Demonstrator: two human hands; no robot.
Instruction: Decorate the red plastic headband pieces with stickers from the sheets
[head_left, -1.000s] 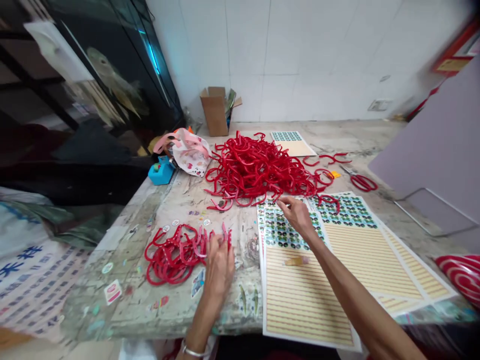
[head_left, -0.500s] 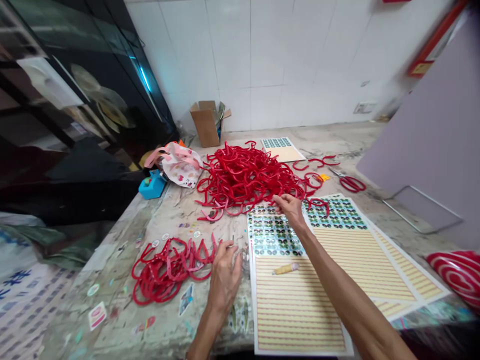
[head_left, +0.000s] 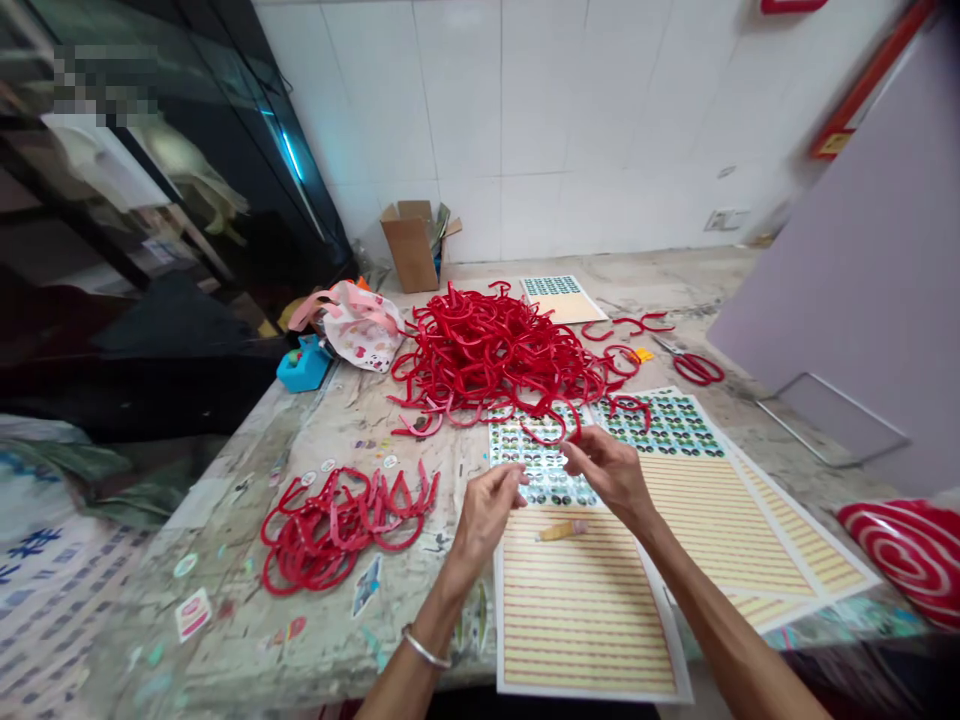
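Observation:
My right hand (head_left: pixel 609 472) pinches a curved red band (head_left: pixel 577 418) by one end, over the upper part of a sticker sheet (head_left: pixel 589 620). Close by on its left, my left hand (head_left: pixel 487 505) is closed, fingertips together at the sheet's left edge; whatever it may hold is too small to make out. Behind both hands lies a large heap of red bands (head_left: pixel 487 345). A smaller group of red bands (head_left: pixel 322 535) rests on the table to the left. A short yellowish stick (head_left: pixel 562 531) lies on the sheet.
More sticker sheets (head_left: pixel 720 510) fan out at right. Red-handled scissors (head_left: pixel 697 368) and a wire stand (head_left: pixel 832 420) are beyond them. A cardboard box (head_left: pixel 411 250), a patterned bag (head_left: pixel 360 325) and a blue tape dispenser (head_left: pixel 304 366) stand at the back left. A red swirled packet (head_left: pixel 904 555) is far right.
My right hand has come back from the heap with a red band. My left hand has moved right and up, away from the smaller group, and its fingers have closed.

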